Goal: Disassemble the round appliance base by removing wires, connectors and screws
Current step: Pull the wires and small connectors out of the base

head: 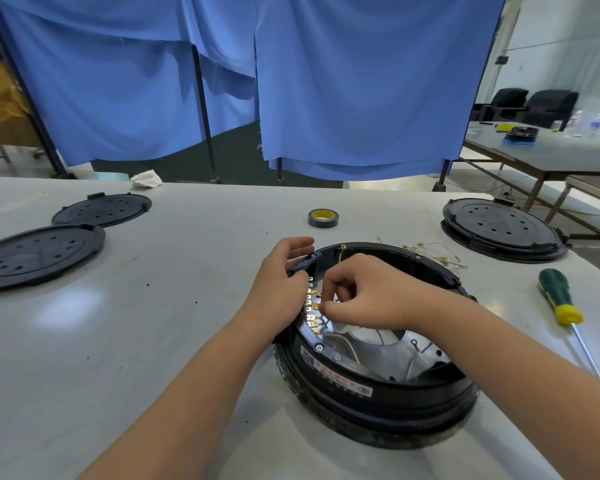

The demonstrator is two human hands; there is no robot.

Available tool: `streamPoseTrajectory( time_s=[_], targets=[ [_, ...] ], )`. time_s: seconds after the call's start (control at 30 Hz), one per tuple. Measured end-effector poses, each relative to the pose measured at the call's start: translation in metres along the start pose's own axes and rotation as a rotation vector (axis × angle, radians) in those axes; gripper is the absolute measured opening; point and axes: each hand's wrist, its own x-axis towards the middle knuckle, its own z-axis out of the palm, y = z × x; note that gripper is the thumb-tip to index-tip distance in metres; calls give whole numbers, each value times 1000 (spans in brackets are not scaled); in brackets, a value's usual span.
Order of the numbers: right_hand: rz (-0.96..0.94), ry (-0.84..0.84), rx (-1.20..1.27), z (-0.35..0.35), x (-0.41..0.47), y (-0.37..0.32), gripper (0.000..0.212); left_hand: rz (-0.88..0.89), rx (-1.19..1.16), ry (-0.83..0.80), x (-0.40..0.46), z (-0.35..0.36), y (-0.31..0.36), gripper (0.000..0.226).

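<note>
1. Head view: the round base (374,386) sits open on the white table (174,341), near the front edge and a little right of centre, its cover already off and its metal inside showing
2. Head view: the left hand (278,289) rests on the base's left rim, fingers curled around a black bracket (303,263) on that rim; it looks like a steadying hold
3. Head view: the right hand (364,292) reaches inside the base, thumb and forefinger pressed together on something small at the row of gold connectors (312,306) along the inner left wall; whether they pinch a connector or its wire I cannot tell
4. Head view: a heap of thin loose wires (437,254) with gold ends lies on the table just behind the base, so I judge the wire-and-connector step to be partly done
5. Head view: several connectors in the row are not yet off, and one wire (342,252) stands upright at the far rim
6. Head view: the next move seems to call for a straight pull off the tab while the left hand keeps the base from shifting
7. Head view: the green and yellow screwdriver (560,299) lies untouched to the right of the base, so the screws (318,347) probably come later
8. Head view: three black covers (35,254) (103,208) (503,228) and a tape roll (323,217) lie well apart from the work
</note>
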Motion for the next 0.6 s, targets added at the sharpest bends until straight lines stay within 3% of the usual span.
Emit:
streamPoseTrajectory(
  time_s=[0.17,0.33,0.6],
  targets=[
    [-36,-6,24,-7,-2,-4,5,-1,-7,1,0,0,-1,54],
    [-25,-171,-87,-1,-12,-8,7,-2,-10,-5,0,-1,-1,55],
    [-48,2,-113,9,-22,-7,18,-1,-22,-11,1,0,-4,56]
  ],
)
